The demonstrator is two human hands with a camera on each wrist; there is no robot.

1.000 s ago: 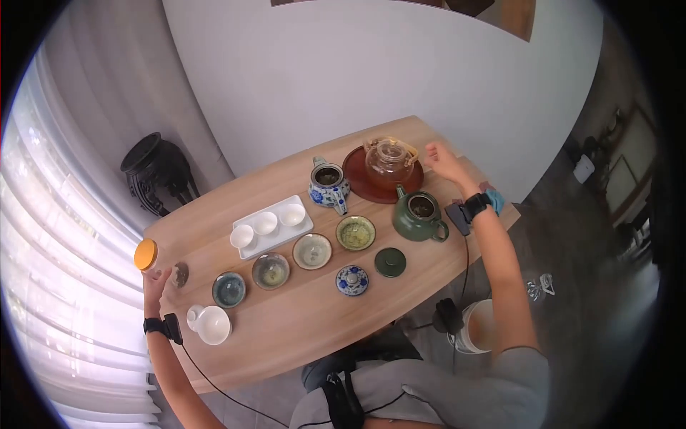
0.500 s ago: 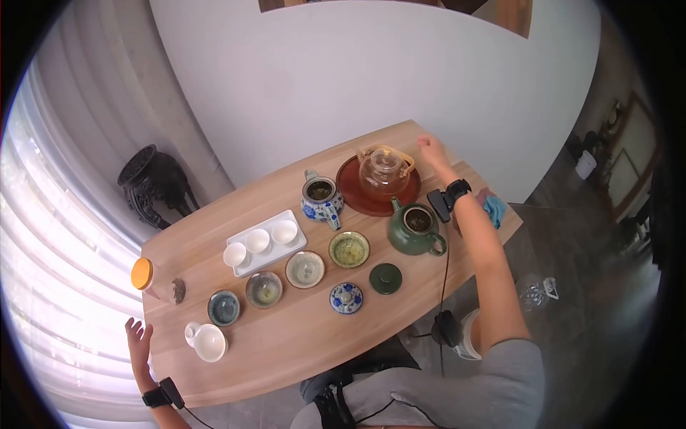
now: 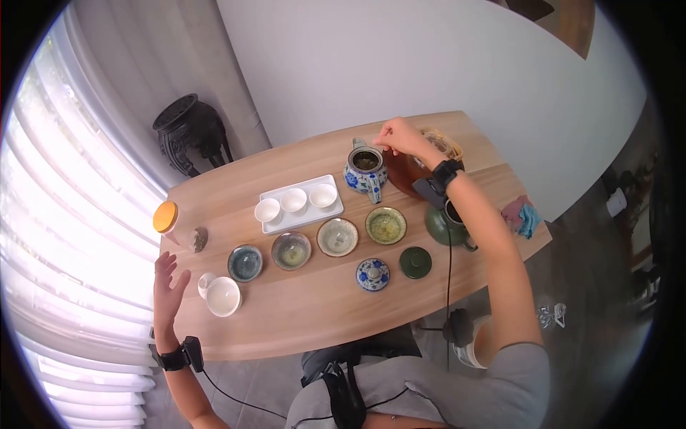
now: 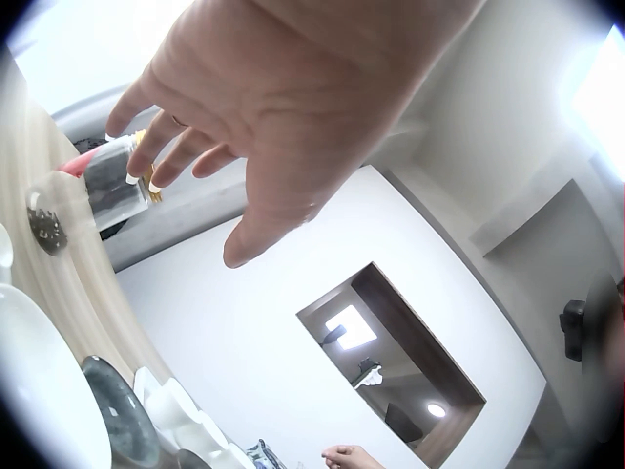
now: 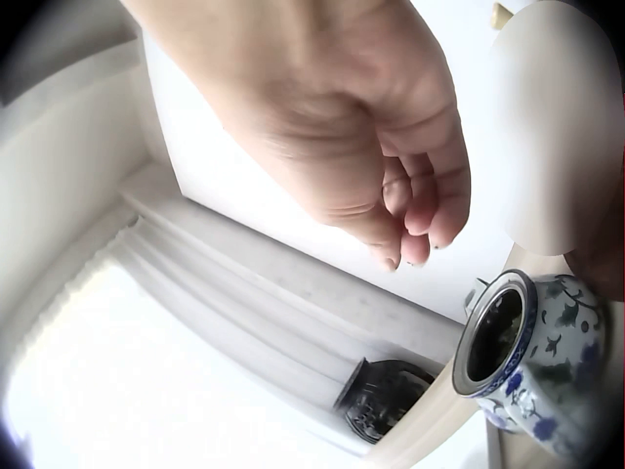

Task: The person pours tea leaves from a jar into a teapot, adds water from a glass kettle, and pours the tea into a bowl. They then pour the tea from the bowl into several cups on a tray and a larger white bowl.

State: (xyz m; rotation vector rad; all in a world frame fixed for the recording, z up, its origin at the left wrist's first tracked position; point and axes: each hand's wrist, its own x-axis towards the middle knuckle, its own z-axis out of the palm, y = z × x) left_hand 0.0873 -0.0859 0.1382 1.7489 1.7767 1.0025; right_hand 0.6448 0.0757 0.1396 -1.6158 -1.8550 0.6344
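My left hand (image 3: 168, 293) hovers by the table's left edge with fingers spread and nothing in them. Close beyond it stands a clear jar (image 4: 112, 186) with an orange lid (image 3: 165, 217) and dark leaves (image 3: 200, 239) at its bottom. My right hand (image 3: 402, 137) hangs just right of the blue-and-white teapot (image 3: 366, 175), its fingers loosely bent. In the right wrist view nothing shows between thumb and fingers, and the lidless teapot (image 5: 547, 362) stands below. Behind my right forearm, the glass teapot (image 3: 446, 143) on a red-brown tray (image 3: 404, 175) and the green teapot (image 3: 443, 227) are partly hidden.
Three white cups (image 3: 294, 201) stand on a white tray (image 3: 271, 229). Several glazed bowls (image 3: 337, 237) line the middle. Nearer lie a blue-and-white lid (image 3: 373, 275) and a green lid (image 3: 415, 263). A white bowl (image 3: 224, 297) is at left, a cloth (image 3: 525, 217) at right.
My left hand has left the jar, drawn back off the table's edge, then risen toward it again. My right hand has moved left from beyond the glass teapot to the blue-and-white teapot.
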